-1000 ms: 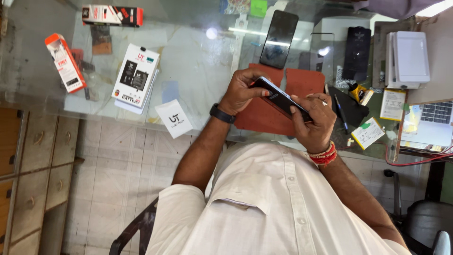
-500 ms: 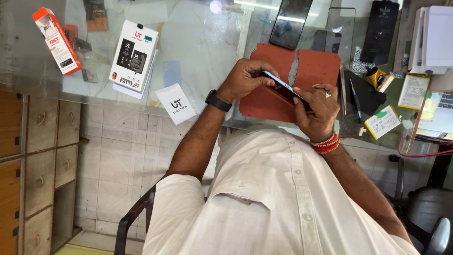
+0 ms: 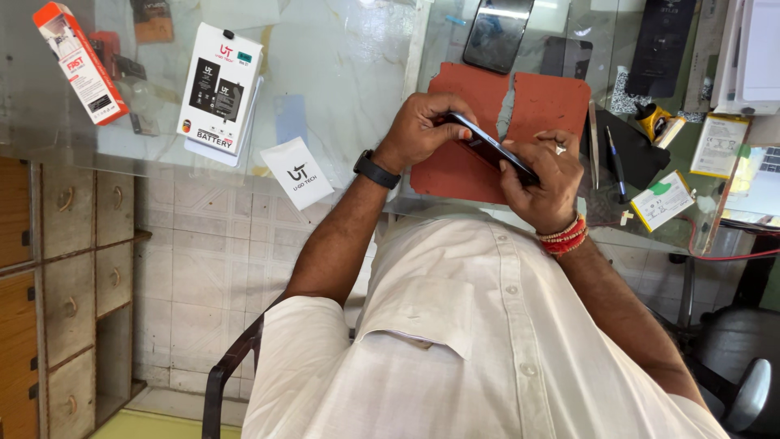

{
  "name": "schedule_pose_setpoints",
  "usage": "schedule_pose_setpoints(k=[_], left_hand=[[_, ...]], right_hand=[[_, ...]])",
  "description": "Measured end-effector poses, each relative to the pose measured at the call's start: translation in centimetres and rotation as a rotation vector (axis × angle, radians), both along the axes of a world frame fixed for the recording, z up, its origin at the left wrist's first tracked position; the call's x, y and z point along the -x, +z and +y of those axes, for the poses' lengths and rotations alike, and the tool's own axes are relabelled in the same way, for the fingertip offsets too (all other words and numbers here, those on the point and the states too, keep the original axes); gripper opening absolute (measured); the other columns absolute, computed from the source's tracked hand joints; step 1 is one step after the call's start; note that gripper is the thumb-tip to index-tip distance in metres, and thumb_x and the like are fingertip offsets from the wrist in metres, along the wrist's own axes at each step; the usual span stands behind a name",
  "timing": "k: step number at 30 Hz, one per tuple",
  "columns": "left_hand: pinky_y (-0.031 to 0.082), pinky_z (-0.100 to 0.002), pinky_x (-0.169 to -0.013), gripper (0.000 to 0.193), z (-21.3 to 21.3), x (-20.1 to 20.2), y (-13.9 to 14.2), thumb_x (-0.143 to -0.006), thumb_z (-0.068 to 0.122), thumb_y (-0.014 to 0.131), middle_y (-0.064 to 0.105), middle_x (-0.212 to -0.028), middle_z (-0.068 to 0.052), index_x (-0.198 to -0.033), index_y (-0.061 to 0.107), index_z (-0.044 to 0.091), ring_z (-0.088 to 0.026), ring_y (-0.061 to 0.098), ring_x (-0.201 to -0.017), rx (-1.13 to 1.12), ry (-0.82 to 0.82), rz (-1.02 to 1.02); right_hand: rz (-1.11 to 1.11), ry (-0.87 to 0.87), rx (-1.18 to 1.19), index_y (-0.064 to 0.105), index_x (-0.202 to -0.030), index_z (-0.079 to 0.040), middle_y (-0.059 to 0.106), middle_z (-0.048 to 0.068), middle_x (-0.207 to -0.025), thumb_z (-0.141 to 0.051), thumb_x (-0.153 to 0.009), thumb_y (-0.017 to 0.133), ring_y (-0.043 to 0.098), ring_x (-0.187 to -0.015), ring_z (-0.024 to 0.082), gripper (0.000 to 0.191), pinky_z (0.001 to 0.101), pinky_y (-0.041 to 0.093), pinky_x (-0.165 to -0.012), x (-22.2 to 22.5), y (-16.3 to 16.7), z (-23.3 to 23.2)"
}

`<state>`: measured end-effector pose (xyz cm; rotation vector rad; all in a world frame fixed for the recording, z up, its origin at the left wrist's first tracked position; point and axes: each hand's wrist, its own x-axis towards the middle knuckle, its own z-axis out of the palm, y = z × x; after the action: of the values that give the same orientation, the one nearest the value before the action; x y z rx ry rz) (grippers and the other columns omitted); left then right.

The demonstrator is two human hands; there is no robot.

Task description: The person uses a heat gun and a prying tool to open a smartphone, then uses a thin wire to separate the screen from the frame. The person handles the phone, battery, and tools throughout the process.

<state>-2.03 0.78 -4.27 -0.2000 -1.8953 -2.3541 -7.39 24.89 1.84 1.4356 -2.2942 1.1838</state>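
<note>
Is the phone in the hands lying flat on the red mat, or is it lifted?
Lifted. Both hands, left and right, hold the phone by its ends, tilted on edge above the red mat.

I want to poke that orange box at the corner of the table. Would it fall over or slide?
The orange box lies flat on its long side, so it probably wouldn't tip. It looks like thin card, likely light. The glass table looks smooth, so a poke would probably send it sliding, and it sits close to the edge.
</note>
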Motion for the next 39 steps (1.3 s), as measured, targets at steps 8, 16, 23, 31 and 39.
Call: schedule_pose_setpoints(k=[8,16,23,31,39], left_hand=[[0.058,-0.024,-0.081,0.011,0.0,0.0,-0.1,-0.094,0.005,0.078,0.073,-0.097,-0.002,-0.103,0.073,0.003,-0.008,0.068,-0.09,-0.017,0.016,-0.008],[0.056,-0.024,-0.081,0.009,-0.1,-0.1,0.0,-0.094,0.004,0.077,0.073,-0.096,-0.001,-0.102,0.072,0.003,-0.006,0.066,-0.09,0.017,0.044,0.006],[0.055,-0.024,-0.08,0.01,0.0,0.1,0.2,-0.093,0.005,0.078,0.073,-0.094,0.0,-0.101,0.072,0.004,-0.006,0.065,-0.088,0.054,0.074,0.01],[0.057,-0.024,-0.078,0.013,-0.2,-0.1,0.8,-0.091,0.005,0.079,0.073,-0.095,0.0,-0.102,0.073,0.004,-0.007,0.066,-0.087,0.045,0.057,-0.028],[0.058,-0.025,-0.083,0.015,-0.6,-0.3,0.6,-0.088,-0.002,0.079,0.073,-0.096,-0.002,-0.101,0.072,0.002,-0.008,0.068,-0.09,0.01,0.013,0.013]], right_hand=[[0.023,0.054,-0.165,0.073,-0.114,-0.006,0.069,0.008,-0.08,-0.001,-0.084,0.078,0.067,-0.078,0.026,0.031,0.044,0.048,-0.099,1.1,1.3,-0.5],[-0.009,0.079,-0.172,0.073,-0.115,-0.006,0.07,0.009,-0.083,-0.001,-0.085,0.077,0.069,-0.083,0.027,0.03,0.0439,0.048,-0.101,1.1,1.9,-0.9],[-0.039,0.075,-0.205,0.073,-0.114,-0.005,0.069,0.009,-0.078,-0.001,-0.087,0.076,0.068,-0.078,0.026,0.028,0.0451,0.051,-0.101,1.2,1.9,-1.1],[-0.041,0.069,-0.197,0.072,-0.113,-0.004,0.071,0.01,-0.084,0.0,-0.087,0.074,0.071,-0.084,0.025,0.027,0.043,0.049,-0.098,0.8,2.6,-1.1],[-0.029,0.08,-0.223,0.072,-0.113,-0.005,0.071,0.009,-0.083,-0.001,-0.086,0.074,0.07,-0.082,0.025,0.028,0.0422,0.048,-0.095,0.6,3.0,-1.6]])
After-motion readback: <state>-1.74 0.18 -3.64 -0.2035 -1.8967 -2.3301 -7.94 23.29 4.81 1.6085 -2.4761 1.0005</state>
